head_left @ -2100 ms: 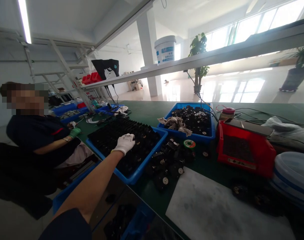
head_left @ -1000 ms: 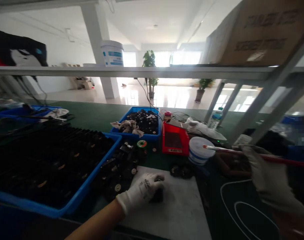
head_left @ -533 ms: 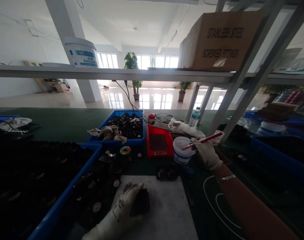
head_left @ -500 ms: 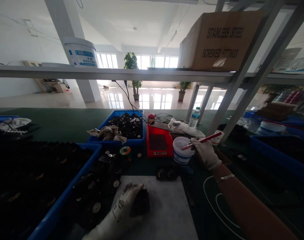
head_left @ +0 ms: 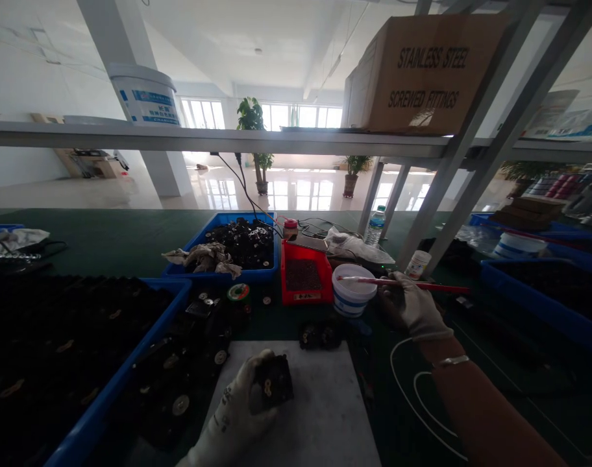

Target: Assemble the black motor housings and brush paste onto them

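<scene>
now, fingers grip a brush and a black part by a full blue tray.

Our gloved left hand grips a black moulded part just above a white mat. Our gloved right hand pinches a red-handled brush, its pale tip reaching over a white plastic tub. A red tray sits just left of the tub, and a blue tray full of black parts lies left of the mat.
</scene>
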Available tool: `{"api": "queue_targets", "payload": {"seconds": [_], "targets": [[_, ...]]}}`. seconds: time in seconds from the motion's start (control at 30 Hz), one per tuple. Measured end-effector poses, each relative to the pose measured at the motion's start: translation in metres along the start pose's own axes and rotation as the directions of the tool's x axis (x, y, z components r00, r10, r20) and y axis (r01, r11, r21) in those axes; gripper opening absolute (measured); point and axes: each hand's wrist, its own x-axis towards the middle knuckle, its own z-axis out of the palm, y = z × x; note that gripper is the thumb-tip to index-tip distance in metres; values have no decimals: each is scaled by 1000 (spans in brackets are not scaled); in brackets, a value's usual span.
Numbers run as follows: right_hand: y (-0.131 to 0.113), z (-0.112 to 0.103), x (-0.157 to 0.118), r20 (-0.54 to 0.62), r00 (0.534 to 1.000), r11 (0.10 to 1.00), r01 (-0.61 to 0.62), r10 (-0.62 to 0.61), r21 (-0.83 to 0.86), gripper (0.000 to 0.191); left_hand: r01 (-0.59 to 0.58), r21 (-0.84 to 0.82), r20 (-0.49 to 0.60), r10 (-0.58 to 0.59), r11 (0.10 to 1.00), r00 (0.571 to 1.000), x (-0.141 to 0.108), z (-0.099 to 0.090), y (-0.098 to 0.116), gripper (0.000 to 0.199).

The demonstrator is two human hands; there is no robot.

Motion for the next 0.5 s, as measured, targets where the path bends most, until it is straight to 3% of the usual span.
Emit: {"api": "queue_targets", "payload": {"seconds": [0.13,0.23,0.37,0.43,0.5], "targets": [[-8,-13,-17,-27,999,997,-28,30,70,17,68,-13,-16,-68,998,998,5,-8,19,68],[-18,-15,-52,22,1000,991,-8,5,131,14,39,2,-86,-38,999,996,9,-13,32,70],[-28,-3,-118,194,981,992,-6,-18,122,29,6,37,-120,-1,999,993,9,-19,47,78],[-29,6,-151,331,943,999,47,-40,-12,35,-6,58,-125,13,998,992,7,-21,53,79],[-27,15,-178,396,918,996,58,-27,-68,36,-28,77,-128,37,997,991,6,-23,60,79]]}}
